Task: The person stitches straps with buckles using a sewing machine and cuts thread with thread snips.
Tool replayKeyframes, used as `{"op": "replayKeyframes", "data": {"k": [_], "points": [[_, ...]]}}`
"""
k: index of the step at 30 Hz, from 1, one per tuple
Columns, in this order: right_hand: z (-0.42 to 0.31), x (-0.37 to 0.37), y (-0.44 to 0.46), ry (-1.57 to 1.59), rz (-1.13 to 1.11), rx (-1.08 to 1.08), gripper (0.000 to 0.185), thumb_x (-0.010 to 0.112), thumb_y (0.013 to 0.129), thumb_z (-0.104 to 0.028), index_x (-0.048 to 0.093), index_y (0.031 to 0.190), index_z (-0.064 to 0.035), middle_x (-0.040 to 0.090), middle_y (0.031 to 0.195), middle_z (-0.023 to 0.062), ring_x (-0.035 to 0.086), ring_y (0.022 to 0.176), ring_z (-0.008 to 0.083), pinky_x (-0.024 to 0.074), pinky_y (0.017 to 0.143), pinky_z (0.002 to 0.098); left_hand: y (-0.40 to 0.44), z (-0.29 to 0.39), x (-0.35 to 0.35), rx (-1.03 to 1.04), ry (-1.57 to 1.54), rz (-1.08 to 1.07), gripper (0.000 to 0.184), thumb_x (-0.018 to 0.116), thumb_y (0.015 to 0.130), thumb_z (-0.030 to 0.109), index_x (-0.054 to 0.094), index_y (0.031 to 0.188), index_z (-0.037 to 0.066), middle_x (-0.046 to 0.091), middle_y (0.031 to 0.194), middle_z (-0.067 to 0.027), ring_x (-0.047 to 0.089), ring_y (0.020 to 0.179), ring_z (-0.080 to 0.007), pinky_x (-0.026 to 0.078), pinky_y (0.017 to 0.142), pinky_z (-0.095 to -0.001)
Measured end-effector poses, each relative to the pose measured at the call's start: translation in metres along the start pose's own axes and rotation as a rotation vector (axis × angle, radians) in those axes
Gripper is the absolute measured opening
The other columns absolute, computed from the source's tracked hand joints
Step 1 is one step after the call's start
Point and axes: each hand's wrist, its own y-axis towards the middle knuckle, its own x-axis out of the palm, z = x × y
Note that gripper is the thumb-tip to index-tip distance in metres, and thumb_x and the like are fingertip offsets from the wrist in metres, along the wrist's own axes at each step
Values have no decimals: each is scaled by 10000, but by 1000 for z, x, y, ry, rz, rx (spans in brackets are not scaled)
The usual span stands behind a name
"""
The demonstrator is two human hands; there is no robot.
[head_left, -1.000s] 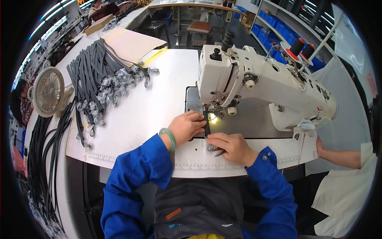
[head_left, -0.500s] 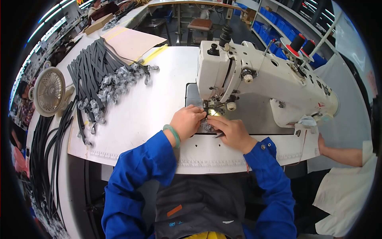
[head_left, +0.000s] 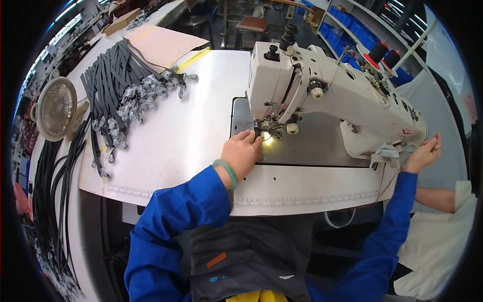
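Note:
A white sewing machine (head_left: 322,90) stands on the table, its small lamp lighting the needle area. My left hand (head_left: 243,153), with a green bangle at the wrist, is closed at the presser foot (head_left: 264,124). Its fingertips pinch a short dark strap (head_left: 257,132), mostly hidden by the hand and foot. My right hand (head_left: 423,153) is at the machine's far right end, with bent fingers around the edge of the handwheel (head_left: 425,132). Whether a tool is in the right palm cannot be seen.
Grey straps (head_left: 108,80) with plastic-wrapped ends lie piled on the left. A small fan (head_left: 57,108) stands beside them, near hanging black straps (head_left: 50,186). Pink board (head_left: 163,43) lies behind. Another person's forearm (head_left: 436,198) is at the right. Thread spools (head_left: 377,53) top the machine.
My right hand has left the needle area, where a pointed dark tool showed under it, and moved right to the handwheel. The left hand stays by the presser foot. The view has shifted slightly.

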Motion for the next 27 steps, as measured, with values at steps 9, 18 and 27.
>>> {"op": "replayKeyframes", "data": {"k": [9, 18, 27], "points": [[190, 20, 67, -392, -734, 535, 414, 395, 940, -347, 574, 1069, 2, 624, 860, 120, 587, 781, 215, 464, 716, 321, 1, -1, -2, 5, -17, -36, 304, 619, 708, 75, 609, 1012, 52, 615, 1068, -132, 571, 1025, -257, 478, 857, -328], [227, 7, -40, 336, -368, 771, 459, 358, 963, -382, 506, 1146, 12, 557, 1103, 125, 536, 975, 208, 419, 842, 319, 2, -2, -3, 23, -16, -20, 292, 619, 704, 68, 614, 995, 53, 626, 1043, -111, 579, 1004, -249, 488, 833, -326], [185, 18, 39, -144, -496, 260, 485, 366, 952, -388, 524, 1126, 36, 574, 1113, 155, 542, 996, 238, 400, 880, 327, 3, -6, 1, 36, 1, 0, 270, 618, 708, 74, 627, 977, 57, 630, 1031, -108, 585, 983, -244, 496, 810, -327]]}}
